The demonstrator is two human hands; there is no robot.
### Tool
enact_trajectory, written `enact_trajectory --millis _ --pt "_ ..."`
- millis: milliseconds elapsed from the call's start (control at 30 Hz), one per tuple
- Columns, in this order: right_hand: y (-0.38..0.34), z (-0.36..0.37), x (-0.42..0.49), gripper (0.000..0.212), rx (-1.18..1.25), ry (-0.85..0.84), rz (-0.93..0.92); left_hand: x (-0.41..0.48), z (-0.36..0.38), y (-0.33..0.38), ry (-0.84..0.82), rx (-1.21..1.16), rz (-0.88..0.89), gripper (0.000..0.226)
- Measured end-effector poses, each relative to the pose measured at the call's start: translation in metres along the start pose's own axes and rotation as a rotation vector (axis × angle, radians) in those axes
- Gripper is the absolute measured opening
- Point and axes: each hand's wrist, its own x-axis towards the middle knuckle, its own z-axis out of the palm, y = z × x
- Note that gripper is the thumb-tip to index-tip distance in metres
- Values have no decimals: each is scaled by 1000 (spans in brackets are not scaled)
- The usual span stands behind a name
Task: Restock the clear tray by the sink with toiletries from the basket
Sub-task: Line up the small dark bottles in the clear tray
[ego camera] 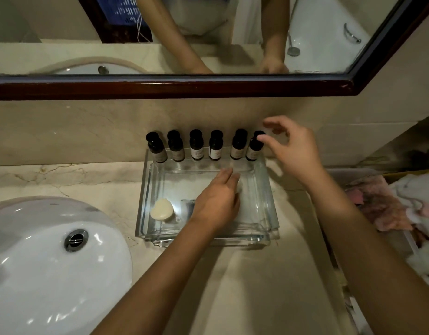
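A clear tray sits on the marble counter right of the sink. Several small dark bottles stand in a row along its back edge, against the wall. A round cream soap lies at the tray's front left, with a small flat clear packet beside it. My left hand rests inside the tray, fingers together and pointing toward the back; whether it holds anything is hidden. My right hand hovers with fingers spread by the rightmost bottle, fingertips close to its cap.
A white sink with a metal drain fills the lower left. A basket with white and pink items stands at the right edge. A dark-framed mirror hangs above the bottles.
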Motion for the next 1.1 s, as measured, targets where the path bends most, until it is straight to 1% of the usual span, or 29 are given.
enact_trajectory --millis 67,133,233,300,400,500,600,867,1000,1067,1100 --pt "11 -2 -6 31 97 47 87 -3 2 2 6 21 28 51" --pt "23 2 -9 32 139 -1 161 -5 6 4 8 24 34 50" --pt "28 10 -5 38 161 -107 176 -2 11 8 35 24 37 51" --pt "26 17 0 45 114 -165 166 4 15 12 52 51 57 51" --pt "25 28 6 51 -59 -213 122 16 15 20 49 80 85 53" --pt "30 35 6 45 -154 -186 81 26 14 24 38 75 83 54" --pt "36 36 4 42 -138 -150 71 29 15 21 52 62 73 54" --pt "41 37 2 44 -118 -163 71 19 15 12 101 33 50 53" --pt "39 38 -2 49 -81 -179 111 5 14 10 162 -11 43 50" --pt "38 35 -10 54 -27 -123 171 -7 10 6 198 -29 37 46" --pt "37 32 -16 53 20 -67 220 -13 7 4 233 -7 60 42"
